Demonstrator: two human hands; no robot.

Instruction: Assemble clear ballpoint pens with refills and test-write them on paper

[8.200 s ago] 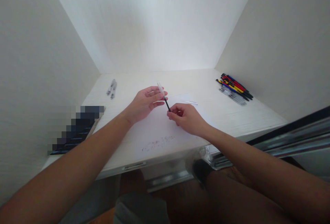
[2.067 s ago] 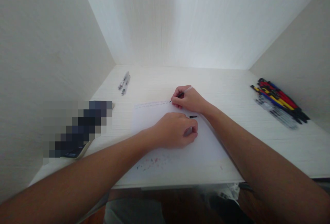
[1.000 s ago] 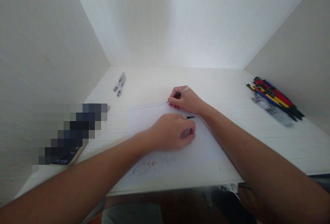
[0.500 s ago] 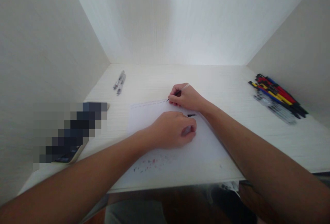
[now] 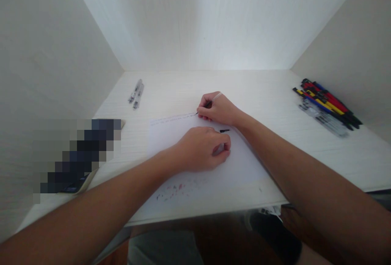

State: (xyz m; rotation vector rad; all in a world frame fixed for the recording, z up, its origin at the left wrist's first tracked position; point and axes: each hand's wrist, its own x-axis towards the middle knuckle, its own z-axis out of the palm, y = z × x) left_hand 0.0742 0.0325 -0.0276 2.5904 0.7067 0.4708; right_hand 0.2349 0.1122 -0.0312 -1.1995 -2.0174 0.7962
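My right hand (image 5: pixel 215 108) is closed round a slim pen (image 5: pixel 216 96) with a pale barrel and dark front part. The pen's tip meets the top edge area of a white sheet of paper (image 5: pixel 247 163), at the end of small lines of handwriting (image 5: pixel 174 119). On the middle of the sheet rests my left hand (image 5: pixel 204 149), its fingers curled in and the thumb near the bent index finger; nothing shows between them. A small black pen cap (image 5: pixel 225 130) lies on the paper between both hands.
Two clear pens (image 5: pixel 136 94) lie at the back left. A pixelated dark phone-like object (image 5: pixel 81 183) is by the left wall. Black, red, yellow and blue pens (image 5: pixel 328 102) are piled at the right with clear ones (image 5: pixel 324 120). Coloured marks (image 5: pixel 177 189) dot the front left. White panels enclose the desk.
The view has shifted slightly, so everything sits a little higher and to the left. My right hand keeps the pen at the writing; my left hand stays on the paper.
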